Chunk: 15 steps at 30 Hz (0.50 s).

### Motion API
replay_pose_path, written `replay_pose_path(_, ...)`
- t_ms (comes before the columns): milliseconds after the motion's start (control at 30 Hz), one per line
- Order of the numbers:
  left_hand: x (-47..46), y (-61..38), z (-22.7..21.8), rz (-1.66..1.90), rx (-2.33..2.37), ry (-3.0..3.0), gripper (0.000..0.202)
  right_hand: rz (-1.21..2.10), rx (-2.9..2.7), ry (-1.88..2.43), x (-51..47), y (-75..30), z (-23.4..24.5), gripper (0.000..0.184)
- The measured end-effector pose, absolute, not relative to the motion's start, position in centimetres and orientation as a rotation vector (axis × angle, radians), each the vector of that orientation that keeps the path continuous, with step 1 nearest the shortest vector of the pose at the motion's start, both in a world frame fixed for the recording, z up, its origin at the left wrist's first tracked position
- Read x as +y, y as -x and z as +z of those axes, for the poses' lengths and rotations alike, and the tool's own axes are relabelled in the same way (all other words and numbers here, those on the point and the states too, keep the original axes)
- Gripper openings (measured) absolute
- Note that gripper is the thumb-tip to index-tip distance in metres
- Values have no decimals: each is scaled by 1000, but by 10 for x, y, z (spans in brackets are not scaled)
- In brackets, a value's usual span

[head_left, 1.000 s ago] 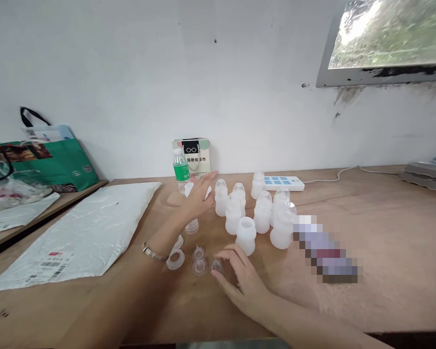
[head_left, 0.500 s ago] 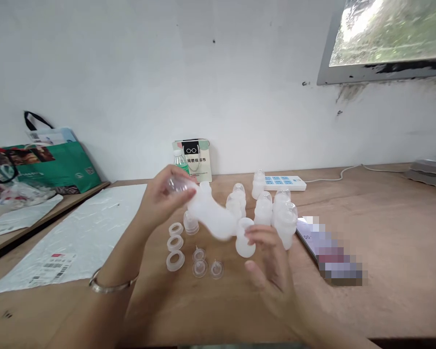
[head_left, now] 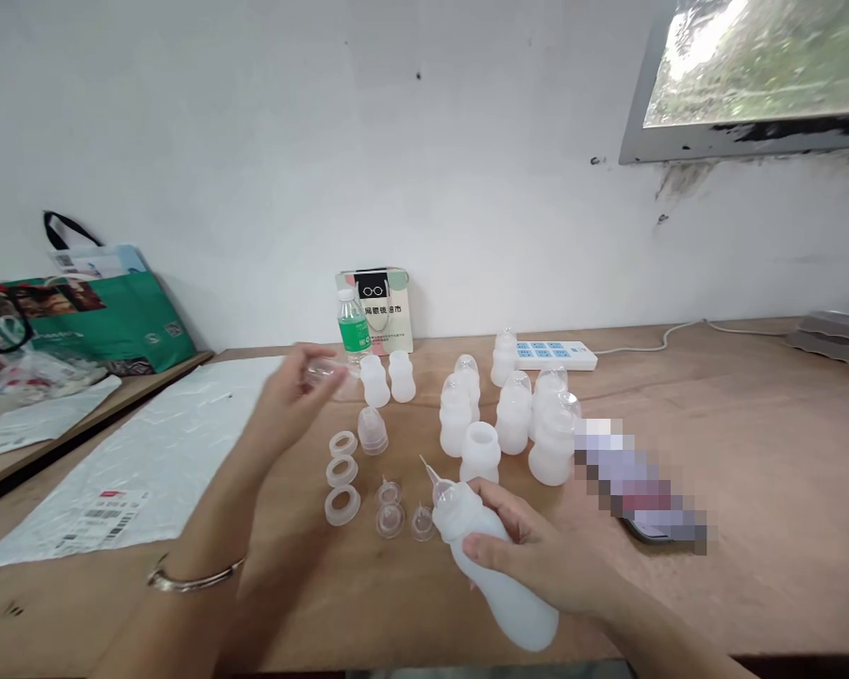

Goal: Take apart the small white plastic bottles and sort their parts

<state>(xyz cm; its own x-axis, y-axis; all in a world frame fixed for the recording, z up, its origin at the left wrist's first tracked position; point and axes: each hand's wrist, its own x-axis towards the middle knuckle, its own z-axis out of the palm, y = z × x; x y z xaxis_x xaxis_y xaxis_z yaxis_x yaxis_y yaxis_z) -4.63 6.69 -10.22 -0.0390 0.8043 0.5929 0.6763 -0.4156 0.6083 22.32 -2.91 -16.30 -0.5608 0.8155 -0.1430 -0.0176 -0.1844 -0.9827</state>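
Observation:
My right hand (head_left: pixel 538 552) is wrapped round a white feeding bottle (head_left: pixel 513 599), which lies tilted with its collar towards the upper left. A clear teat (head_left: pixel 441 487) with a long thin tip sticks out of that collar. In my left hand (head_left: pixel 287 401), off to the left, is a clear dome cap (head_left: pixel 321 373), partly hidden by the fingers. An open-mouthed bottle (head_left: pixel 480 453) stands just behind my right hand. Between the hands are several loose teats (head_left: pixel 390 519), a column of white collar rings (head_left: pixel 341 505) and another clear cap (head_left: pixel 373 432).
Several capped bottles (head_left: pixel 513 415) stand behind my right hand, and two uncapped ones (head_left: pixel 401 375) near a water bottle (head_left: pixel 355 332) and paper bag (head_left: pixel 396 321). A phone (head_left: pixel 637 490) lies right, a power strip (head_left: pixel 558 356) behind, a white plastic mailer (head_left: pixel 176 443) left.
The bottle has swung down and right and is now in my right hand, its teat uncovered. My left hand has moved slightly left and down with the clear cap, away from the bottle.

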Motion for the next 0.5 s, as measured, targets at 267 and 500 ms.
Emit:
replay_pose_path(267, 101, 35, -158, 603, 1728, -2351, 42, 1778, -1358, 918, -21, -222, -159, 34)
replay_pose_path(500, 100, 34, -159, 894, 1832, -2355, 48, 1750, -1253, 895, -13, -221, -164, 38)
